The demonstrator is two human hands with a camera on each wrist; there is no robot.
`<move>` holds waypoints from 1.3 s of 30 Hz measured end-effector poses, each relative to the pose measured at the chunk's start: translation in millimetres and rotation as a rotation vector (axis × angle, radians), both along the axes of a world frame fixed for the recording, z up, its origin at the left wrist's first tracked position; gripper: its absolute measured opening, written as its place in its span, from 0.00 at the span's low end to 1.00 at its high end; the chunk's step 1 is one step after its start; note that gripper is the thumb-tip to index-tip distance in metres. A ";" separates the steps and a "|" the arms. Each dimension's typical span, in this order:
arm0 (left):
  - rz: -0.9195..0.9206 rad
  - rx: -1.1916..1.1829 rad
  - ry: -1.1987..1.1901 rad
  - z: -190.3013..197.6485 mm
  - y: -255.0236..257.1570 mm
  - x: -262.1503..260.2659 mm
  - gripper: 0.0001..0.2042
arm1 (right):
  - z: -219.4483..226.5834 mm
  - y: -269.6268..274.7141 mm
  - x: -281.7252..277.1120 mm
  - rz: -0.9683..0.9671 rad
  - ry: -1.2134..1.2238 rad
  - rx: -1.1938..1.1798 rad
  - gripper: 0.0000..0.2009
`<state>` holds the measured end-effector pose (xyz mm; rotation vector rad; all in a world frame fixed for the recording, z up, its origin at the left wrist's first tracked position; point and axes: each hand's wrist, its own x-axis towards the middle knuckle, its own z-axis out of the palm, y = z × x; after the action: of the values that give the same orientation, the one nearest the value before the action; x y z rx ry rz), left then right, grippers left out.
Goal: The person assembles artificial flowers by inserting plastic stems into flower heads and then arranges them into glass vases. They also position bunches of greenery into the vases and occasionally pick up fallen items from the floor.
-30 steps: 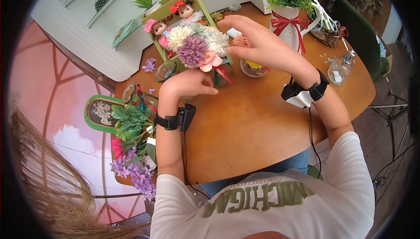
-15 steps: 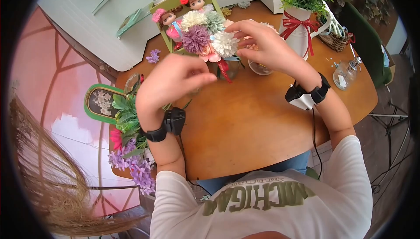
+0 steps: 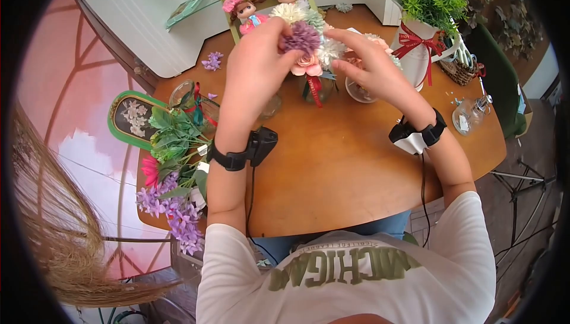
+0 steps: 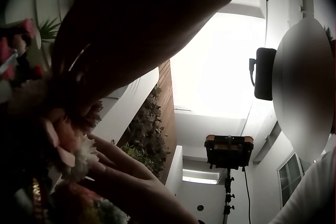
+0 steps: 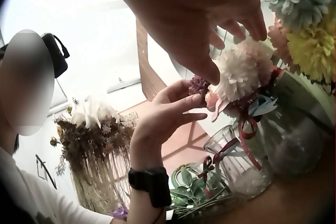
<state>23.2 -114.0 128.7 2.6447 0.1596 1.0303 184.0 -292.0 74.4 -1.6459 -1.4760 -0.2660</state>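
A bouquet of artificial flowers stands in a glass jar (image 3: pixel 319 90) tied with a red ribbon. My left hand (image 3: pixel 256 63) holds the purple pompom flower (image 3: pixel 302 38) at the bouquet's left, thumb in front and fingers round its far side. My right hand (image 3: pixel 371 63) is at the other side, its fingers spread and loosely curved beside the white flower (image 3: pixel 330 54). In the right wrist view, the right thumb overlaps the white flower (image 5: pixel 236 74). A pink rose (image 3: pixel 306 64) sits low between the hands. The left wrist view is dark, with the left fingers mostly hidden.
Behind the bouquet, a green box (image 3: pixel 231 3) holds two dolls. To the left are a ribboned glass vase (image 3: pixel 205 113), a green oval frame (image 3: pixel 122 137) and purple flowers (image 3: pixel 178 217). A white pitcher (image 3: pixel 415 57) with greenery and a glass bottle (image 3: pixel 466 119) stand at the right.
My left hand drew back left from below the bouquet, then rose to the purple flower and took hold of it. My right hand stayed beside the bouquet. The head view shifted slightly.
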 end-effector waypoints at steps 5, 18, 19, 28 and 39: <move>-0.060 -0.106 -0.026 -7.2 -16.8 9.4 0.15 | -0.2 -0.3 -5.0 0.008 0.111 -0.071 0.26; 0.204 -0.039 0.218 17.6 80.6 -59.5 0.33 | 25.9 -12.0 -28.3 -0.064 -0.126 0.032 0.25; 0.171 0.038 0.321 13.7 84.0 -55.9 0.36 | 27.8 -12.9 -31.7 -0.054 -0.128 0.028 0.25; 0.283 0.055 0.747 2.0 62.2 -22.1 0.35 | 55.7 -32.7 -40.7 -0.056 -0.211 0.135 0.25; -0.056 0.243 0.561 28.5 -56.4 -86.7 0.31 | 82.4 -64.6 -53.3 -0.082 -0.095 0.244 0.24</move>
<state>-63.5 -170.4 157.2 3.0754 0.0798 0.2788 130.8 -356.6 156.8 -1.5148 -1.3867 -0.5546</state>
